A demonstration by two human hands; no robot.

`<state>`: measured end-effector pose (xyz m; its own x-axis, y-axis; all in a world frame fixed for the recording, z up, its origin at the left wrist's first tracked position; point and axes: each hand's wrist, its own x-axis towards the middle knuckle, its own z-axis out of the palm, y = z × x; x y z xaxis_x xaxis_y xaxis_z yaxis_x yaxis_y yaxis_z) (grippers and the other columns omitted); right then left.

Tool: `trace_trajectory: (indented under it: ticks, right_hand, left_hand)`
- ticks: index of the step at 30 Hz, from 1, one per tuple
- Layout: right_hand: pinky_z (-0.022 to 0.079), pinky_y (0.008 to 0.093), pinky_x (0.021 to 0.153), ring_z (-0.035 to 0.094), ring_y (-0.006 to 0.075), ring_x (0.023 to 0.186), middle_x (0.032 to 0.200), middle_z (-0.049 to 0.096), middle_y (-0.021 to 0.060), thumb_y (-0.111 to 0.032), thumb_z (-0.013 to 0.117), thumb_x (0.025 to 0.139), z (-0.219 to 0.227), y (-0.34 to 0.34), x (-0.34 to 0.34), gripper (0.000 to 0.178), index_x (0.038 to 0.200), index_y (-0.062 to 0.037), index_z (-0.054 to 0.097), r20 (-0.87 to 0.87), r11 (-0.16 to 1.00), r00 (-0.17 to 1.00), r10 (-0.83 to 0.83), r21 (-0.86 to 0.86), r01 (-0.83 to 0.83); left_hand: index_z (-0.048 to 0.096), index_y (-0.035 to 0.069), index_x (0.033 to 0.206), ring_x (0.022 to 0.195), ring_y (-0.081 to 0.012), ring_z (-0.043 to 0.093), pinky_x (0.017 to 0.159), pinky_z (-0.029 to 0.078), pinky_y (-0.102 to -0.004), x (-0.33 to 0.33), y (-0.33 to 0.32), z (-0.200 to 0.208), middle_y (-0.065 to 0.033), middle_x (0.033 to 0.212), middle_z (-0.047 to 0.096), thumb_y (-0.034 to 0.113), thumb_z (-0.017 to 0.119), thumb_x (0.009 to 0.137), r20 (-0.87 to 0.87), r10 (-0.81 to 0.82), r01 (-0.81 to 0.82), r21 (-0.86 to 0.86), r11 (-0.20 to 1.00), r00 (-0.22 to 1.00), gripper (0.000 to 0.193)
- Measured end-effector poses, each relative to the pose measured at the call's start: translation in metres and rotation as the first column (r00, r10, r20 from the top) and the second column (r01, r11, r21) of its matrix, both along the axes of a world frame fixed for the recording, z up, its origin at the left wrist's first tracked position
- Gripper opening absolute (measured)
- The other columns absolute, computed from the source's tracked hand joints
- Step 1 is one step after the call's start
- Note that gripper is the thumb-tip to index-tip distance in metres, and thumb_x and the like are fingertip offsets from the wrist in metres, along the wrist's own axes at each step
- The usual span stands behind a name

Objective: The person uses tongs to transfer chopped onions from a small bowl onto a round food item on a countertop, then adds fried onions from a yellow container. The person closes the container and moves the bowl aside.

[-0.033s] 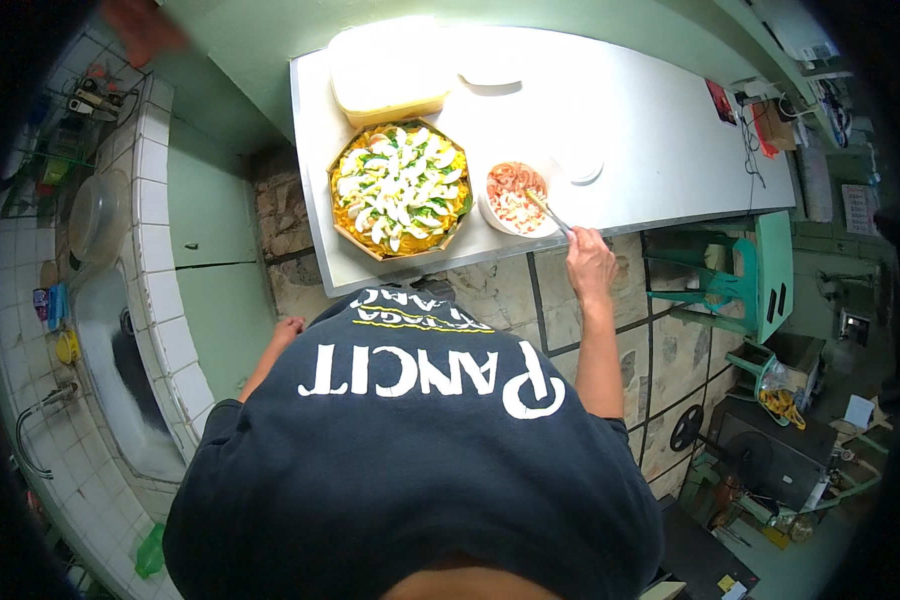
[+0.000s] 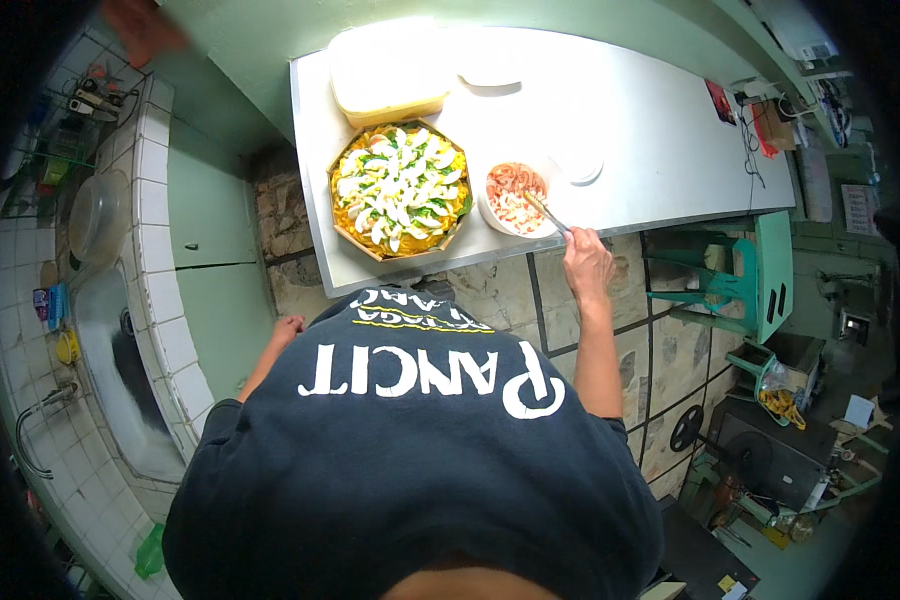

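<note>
My right hand [image 2: 590, 262] is closed around the handle of a slim metal utensil [image 2: 548, 214]. Its far end dips into a round white tub [image 2: 487, 212] of small pink and whitish chopped pieces [image 2: 516, 195]; whether it is a spoon or tongs is unclear. To the left of the tub sits an octagonal tray [image 2: 454, 246] of yellow noodles [image 2: 346, 215], topped with egg slices [image 2: 410, 185] and chopped greens. Down by my left side is my left hand [image 2: 289, 328], away from the table, its fingers mostly hidden beside the dark shirt.
The white table [image 2: 660, 140] also carries a large pale yellow container [image 2: 390, 85] behind the tray and a round white lid [image 2: 582, 170] beside the tub. A tiled sink [image 2: 120, 340] runs along the left. A green chair [image 2: 770, 275] stands right of the table.
My right hand and the utensil have shifted very slightly to the left. The tray, the tub and my left hand look the same.
</note>
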<state>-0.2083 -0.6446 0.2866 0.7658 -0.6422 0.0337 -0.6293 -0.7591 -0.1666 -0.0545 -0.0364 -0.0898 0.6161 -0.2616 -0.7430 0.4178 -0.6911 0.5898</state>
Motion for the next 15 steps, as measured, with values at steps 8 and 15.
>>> trace_trajectory:
  ticks: [8, 15]
  right_hand:
    - [0.05, 0.0475, 0.073, 0.064, 0.0377, 0.086, 0.097, 0.064, 0.0122, -0.025, 0.054, 0.092, -0.007, -0.004, 0.016, 0.02, 0.1, -0.0105, 0.066, -0.134, 0.999, 0.991, 0.016, -0.026, -0.02]
    - [0.049, 0.044, 0.076, 0.063, 0.035, 0.088, 0.1, 0.065, 0.0106, -0.025, 0.054, 0.091, 0.006, -0.026, 0.01, 0.021, 0.1, -0.0098, 0.066, -0.026, 0.997, 0.998, 0.052, 0.061, -0.051]
  left_hand:
    - [0.063, 0.007, 0.114, 0.076, -0.0159, 0.061, 0.065, 0.048, -0.031, 0.009, -0.033, 0.074, -0.0065, 0.091, 0.067, 0.026, 0.057, 0.094, -0.092, 0.173, -0.176, -0.023, 0.984, 0.981, 0.029]
    - [0.063, 0.007, 0.115, 0.074, -0.0162, 0.061, 0.066, 0.049, -0.0315, -0.003, -0.021, 0.059, -0.0074, 0.092, 0.066, 0.026, 0.058, 0.094, -0.109, 0.175, -0.184, -0.08, 0.98, 0.979, 0.029]
